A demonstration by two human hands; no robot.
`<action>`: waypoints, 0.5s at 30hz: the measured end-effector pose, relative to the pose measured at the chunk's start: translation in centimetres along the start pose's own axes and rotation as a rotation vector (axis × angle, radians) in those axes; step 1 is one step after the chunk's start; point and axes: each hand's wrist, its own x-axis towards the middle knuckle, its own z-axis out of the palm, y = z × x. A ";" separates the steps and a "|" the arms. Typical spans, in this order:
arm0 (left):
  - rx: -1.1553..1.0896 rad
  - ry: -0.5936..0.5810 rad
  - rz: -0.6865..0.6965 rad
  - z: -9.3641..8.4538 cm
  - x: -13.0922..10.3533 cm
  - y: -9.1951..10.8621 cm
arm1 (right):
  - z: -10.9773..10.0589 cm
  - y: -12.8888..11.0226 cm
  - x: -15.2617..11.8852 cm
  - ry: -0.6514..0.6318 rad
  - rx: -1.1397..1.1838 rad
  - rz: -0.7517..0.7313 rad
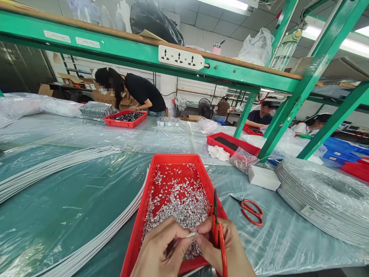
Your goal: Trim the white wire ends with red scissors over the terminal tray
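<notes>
My left hand (161, 250) and my right hand (227, 250) meet over the near end of a red tray (138, 223) filled with several small silver metal pieces (178, 200). Between the fingertips of both hands is the end of a thin white cable (190, 234). My right hand also holds red-handled snips (217, 231), blade pointing up and away. White cables (109, 231) curve along the tray's left side.
A second pair of red scissors (250, 209) lies right of the tray, near a white box (263, 177) and a large coil of white cable (325, 196). More red trays (230, 144) and several people at work sit farther back. Green shelf posts (300, 88) rise at right.
</notes>
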 end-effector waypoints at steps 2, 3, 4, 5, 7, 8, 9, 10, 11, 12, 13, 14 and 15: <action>0.026 0.018 0.049 0.1 -0.2 -0.1 | 0.2 -0.2 0.0 0.023 -0.095 -0.030; 0.038 0.024 0.069 0.1 -0.3 -0.2 | 0.3 -0.3 0.0 0.030 -0.141 -0.038; 0.050 0.031 0.084 0.1 -0.3 -0.2 | 0.4 -0.3 0.0 0.037 -0.181 -0.047; 0.059 0.033 0.089 0.0 -0.4 -0.3 | 0.4 -0.3 0.0 0.043 -0.212 -0.057; 0.041 0.006 0.067 -0.1 -0.3 -0.3 | 0.4 -0.3 0.0 0.046 -0.239 -0.080; 0.009 -0.023 0.041 -0.2 -0.1 -0.3 | 0.3 -0.3 0.0 0.052 -0.241 -0.083; -0.046 -0.063 0.003 -0.3 0.0 -0.3 | 0.2 -0.3 0.0 0.052 -0.239 -0.075; -0.131 -0.111 -0.049 -0.4 0.1 -0.3 | 0.0 -0.4 0.0 0.040 -0.234 -0.056; -0.238 -0.164 -0.115 -0.4 0.2 -0.4 | -0.1 -0.5 0.0 0.021 -0.229 -0.032; -0.353 -0.214 -0.186 -0.4 0.3 -0.4 | -0.3 -0.6 0.0 -0.001 -0.221 -0.006; -0.465 -0.262 -0.259 -0.5 0.3 -0.5 | -0.5 -0.8 0.0 -0.031 -0.206 0.019; -0.562 -0.306 -0.322 -0.5 0.2 -0.5 | -0.7 -1.0 0.0 -0.071 -0.185 0.041; -0.636 -0.346 -0.369 -0.5 0.2 -0.6 | -0.8 -1.2 0.0 -0.112 -0.156 0.065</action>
